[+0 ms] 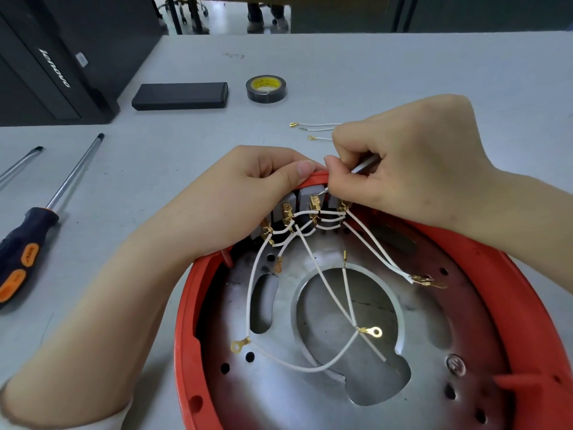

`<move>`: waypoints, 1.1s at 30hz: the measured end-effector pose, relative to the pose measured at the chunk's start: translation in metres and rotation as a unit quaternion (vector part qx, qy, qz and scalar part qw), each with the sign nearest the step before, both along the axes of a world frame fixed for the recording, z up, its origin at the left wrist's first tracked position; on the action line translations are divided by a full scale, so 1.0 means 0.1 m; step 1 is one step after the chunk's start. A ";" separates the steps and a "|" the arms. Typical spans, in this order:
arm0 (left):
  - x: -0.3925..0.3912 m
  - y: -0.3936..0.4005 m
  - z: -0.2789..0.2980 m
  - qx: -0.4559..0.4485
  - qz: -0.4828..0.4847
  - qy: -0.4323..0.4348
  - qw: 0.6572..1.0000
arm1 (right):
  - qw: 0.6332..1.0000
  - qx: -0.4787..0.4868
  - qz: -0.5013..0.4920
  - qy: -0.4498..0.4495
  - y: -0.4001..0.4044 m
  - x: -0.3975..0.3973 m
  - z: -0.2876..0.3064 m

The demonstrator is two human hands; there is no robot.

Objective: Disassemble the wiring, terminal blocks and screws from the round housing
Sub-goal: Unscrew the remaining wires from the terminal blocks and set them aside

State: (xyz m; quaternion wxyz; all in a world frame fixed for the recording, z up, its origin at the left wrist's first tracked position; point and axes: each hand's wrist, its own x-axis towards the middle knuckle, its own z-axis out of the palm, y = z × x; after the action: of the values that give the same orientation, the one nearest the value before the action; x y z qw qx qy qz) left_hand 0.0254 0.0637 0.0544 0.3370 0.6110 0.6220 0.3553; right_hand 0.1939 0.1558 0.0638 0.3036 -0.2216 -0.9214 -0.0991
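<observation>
The round red housing [186, 321] fills the lower right, with a grey metal plate [279, 395] inside. Along its far rim sits a row of grey terminal blocks [307, 193] with brass connectors. White wires [328, 293] with brass ring lugs trail from them across the plate. My left hand [235, 197] grips the housing's far rim, thumb on the red edge. My right hand [412, 169] holds a thin metal tool [366, 164] and pinches a wire end at the blocks.
Three loose white wires [316, 130] lie on the grey table behind my right hand. A roll of black tape [266, 88] and a flat black box [179, 96] sit further back. Two screwdrivers [43, 218] lie at the left, beside a black computer tower [52, 66].
</observation>
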 end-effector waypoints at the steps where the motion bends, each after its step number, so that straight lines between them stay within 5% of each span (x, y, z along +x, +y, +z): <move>1: 0.00 0.00 0.00 0.001 0.001 -0.002 1.000 | 1.000 -0.011 0.001 0.001 0.01 -0.01 0.01; 17: -0.01 -0.01 0.00 -0.011 -0.003 -0.023 1.000 | 0.995 -0.100 -0.022 0.013 -0.09 0.04 0.10; 24: 0.00 -0.01 0.00 -0.013 -0.008 -0.026 1.000 | 0.990 -0.068 -0.125 0.020 -0.20 0.07 0.02; 33: 0.00 -0.01 0.00 -0.006 -0.008 -0.023 1.000 | 0.989 -0.048 -0.142 -0.003 -0.21 0.02 0.05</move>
State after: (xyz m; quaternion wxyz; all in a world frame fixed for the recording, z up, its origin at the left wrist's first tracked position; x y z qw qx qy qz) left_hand 0.0252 0.0631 0.0539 0.3572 0.6055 0.6117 0.3628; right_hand 0.1960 0.1348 0.0688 0.2728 -0.3642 -0.8851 -0.0979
